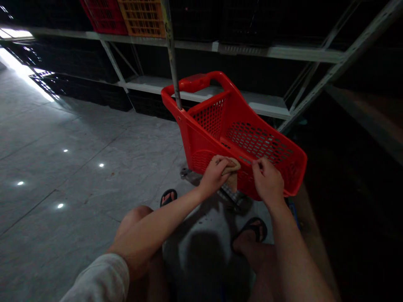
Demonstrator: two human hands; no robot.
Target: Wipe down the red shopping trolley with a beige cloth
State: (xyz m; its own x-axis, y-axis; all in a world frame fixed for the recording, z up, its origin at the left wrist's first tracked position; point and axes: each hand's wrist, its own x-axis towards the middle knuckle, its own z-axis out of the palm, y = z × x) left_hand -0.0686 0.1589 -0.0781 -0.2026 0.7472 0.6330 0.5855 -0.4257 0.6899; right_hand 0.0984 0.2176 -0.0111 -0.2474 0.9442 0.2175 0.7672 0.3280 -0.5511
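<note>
A red plastic shopping cart [201, 140] with slotted walls stands in front of me, its handle toward the shelving. My left hand [217, 170] is closed around a tan cloth [232, 178], which hangs down against the cart's near side. On the cart's near rim, farther right, my right hand [267, 178] has its fingers curled over the edge and grips it. A grey metal pole [172, 63] rises by the cart's handle end. The cart's basket holds nothing that I can make out.
Metal shelving [195, 46] runs behind the cart, with a red crate [105, 16] and a yellow crate [143, 17] on its upper level. Dark crates fill shelves at the left. Grey tiled floor [78, 167] spreads to the left. My sandalled feet are either side below the cart.
</note>
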